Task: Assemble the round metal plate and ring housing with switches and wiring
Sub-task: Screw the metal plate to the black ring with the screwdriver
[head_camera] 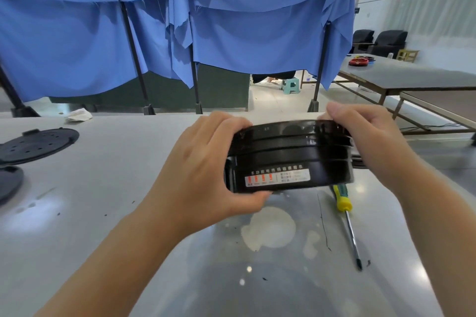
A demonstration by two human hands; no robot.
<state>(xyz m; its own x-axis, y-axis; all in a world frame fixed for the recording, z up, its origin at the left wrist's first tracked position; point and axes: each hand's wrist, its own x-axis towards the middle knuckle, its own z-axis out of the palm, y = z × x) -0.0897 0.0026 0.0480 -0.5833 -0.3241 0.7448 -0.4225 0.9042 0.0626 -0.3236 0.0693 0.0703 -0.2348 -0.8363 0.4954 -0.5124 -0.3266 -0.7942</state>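
Both hands (206,159) grip ring housing (289,156) above table (103,188).

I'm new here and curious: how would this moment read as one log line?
both hands lift black ring housing | left hand grips left side | right hand grips right rim | screwdriver on table

Two bare forearms, no sleeves, watch or rings; left hand (203,162) and right hand (371,141) ungloved.
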